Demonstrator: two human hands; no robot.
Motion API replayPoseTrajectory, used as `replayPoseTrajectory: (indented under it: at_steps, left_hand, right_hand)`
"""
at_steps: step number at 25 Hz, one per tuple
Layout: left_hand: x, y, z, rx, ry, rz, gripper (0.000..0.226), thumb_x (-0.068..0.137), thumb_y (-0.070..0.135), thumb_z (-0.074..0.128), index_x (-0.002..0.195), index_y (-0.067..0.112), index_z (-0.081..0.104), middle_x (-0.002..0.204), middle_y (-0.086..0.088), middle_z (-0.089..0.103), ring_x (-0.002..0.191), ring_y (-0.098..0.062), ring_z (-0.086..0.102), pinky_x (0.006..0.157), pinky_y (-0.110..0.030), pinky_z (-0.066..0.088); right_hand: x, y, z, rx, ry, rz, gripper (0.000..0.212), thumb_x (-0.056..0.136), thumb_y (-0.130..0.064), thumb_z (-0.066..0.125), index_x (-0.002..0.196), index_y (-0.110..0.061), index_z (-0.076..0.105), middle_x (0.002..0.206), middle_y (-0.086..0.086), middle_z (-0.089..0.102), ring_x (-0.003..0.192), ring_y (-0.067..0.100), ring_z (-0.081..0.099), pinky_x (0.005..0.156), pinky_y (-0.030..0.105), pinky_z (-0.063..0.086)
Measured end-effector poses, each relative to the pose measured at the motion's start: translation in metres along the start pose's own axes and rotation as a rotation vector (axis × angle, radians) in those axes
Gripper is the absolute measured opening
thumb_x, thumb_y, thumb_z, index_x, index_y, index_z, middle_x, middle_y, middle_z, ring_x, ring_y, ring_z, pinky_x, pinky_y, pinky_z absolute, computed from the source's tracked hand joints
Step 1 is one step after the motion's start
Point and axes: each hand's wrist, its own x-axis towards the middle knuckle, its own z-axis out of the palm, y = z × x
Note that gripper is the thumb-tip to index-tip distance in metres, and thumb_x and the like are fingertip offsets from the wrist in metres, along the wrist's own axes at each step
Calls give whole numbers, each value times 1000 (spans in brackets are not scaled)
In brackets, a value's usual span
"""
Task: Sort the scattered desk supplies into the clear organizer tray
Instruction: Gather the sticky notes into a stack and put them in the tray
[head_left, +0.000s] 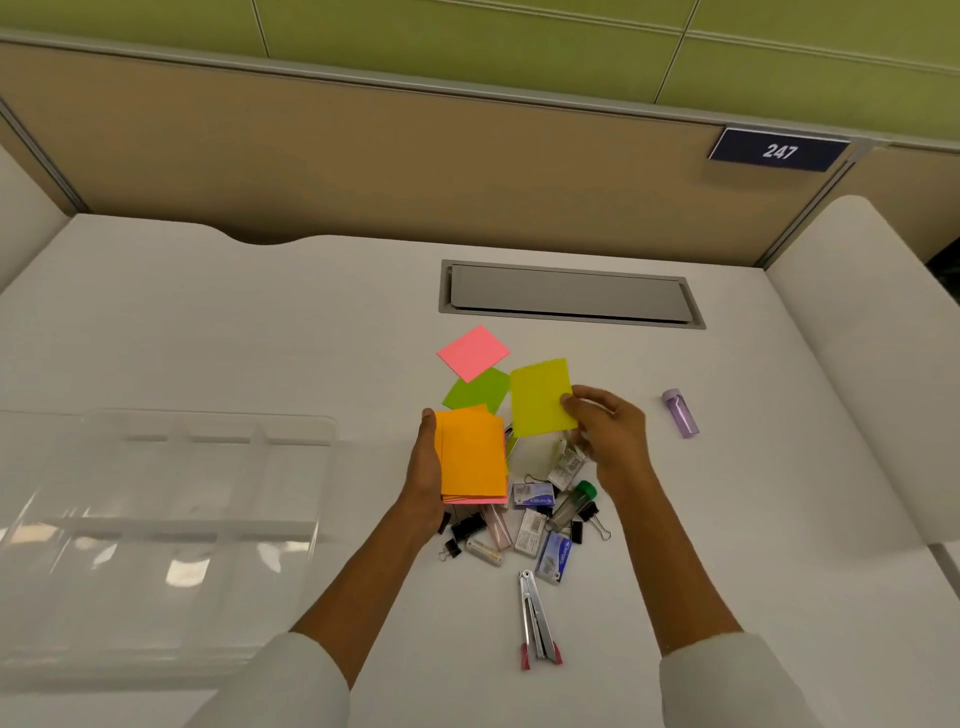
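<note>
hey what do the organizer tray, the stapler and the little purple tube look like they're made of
The organizer tray looks like clear glossy plastic: the desk shows through it and its walls catch reflections. The stapler seems to be shiny silvery metal with pink tips, probably plastic. The purple tube looks like translucent tinted plastic with a paler cap, though glass can't be ruled out.

Left hand (423, 480) cradling an orange-topped stack of sticky notes (472, 457); right hand (605, 428) pinching a yellow note (540, 397) by its edge. Pink note (472, 352) and green note (478, 389) lie overlapping on the counter (260, 338). Clear organizer tray (156, 519) at left; stapler (537, 621) nearest the viewer.
</note>
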Motion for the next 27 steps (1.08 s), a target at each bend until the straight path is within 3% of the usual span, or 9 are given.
replayPoseTrajectory:
  at_steps: [4,7,9,11,14,16,18,21,27]
  left_hand:
    - [-11,4,-2,21,-28,20,56,97,59,28,127,21,54,113,-14,68,94,-34,68,77,-44,58]
    - [-16,5,-10,231,117,89,32,98,37,50,123,18,56,124,-16,63,107,-38,62,93,-53,52]
    - [-15,8,-19,298,179,145,23,97,26,55,120,20,57,126,-15,62,109,-36,61,97,-53,50]
    - [-14,18,-26,278,190,167,20,97,23,55,117,20,57,125,-14,62,111,-36,60,99,-54,48]
    - [-8,34,-33,263,218,188,18,96,22,56,114,21,59,123,-13,63,111,-34,60,100,-54,47]
    - [-4,43,-36,267,220,198,19,95,24,58,113,23,60,121,-11,64,110,-33,61,100,-53,48]
    - [1,49,-39,267,219,190,20,93,25,62,112,23,61,120,-10,65,109,-33,61,99,-54,48]
    - [9,57,-44,259,211,168,21,91,26,64,111,24,62,118,-10,66,109,-33,62,99,-54,49]
    - [18,61,-42,219,155,177,18,87,25,68,105,25,65,114,-8,69,105,-30,65,94,-48,52]
  right_hand:
    - [-52,24,24,24,-184,40,17,80,-13,81,95,-14,74,86,3,78,75,14,72,58,24,56]
    - [-67,39,41,-155,-149,-100,14,76,-19,85,86,-22,75,82,-5,78,77,6,74,60,19,57]
    - [-61,38,49,-194,-116,-197,12,76,-25,85,83,-24,76,79,-11,76,76,0,71,64,13,55]
    - [-44,34,55,-238,-45,-266,17,78,-28,84,90,-21,74,86,-10,76,76,-3,69,69,18,58]
    - [-1,25,69,-500,4,-357,44,80,-30,82,116,-10,67,114,9,72,99,19,69,83,38,57]
    - [28,18,86,-821,-107,-328,66,79,-41,79,134,-14,56,134,11,61,125,30,53,96,47,50]
    - [50,17,102,-1175,-237,-282,83,77,-54,76,145,-20,42,146,10,48,138,33,36,104,52,41]
    - [68,25,117,-1386,-290,-261,95,69,-63,77,143,-20,37,140,11,49,135,33,38,105,52,36]
    - [78,28,114,-1357,-249,-263,115,57,-67,83,147,-20,28,139,15,42,129,37,42,102,53,39]
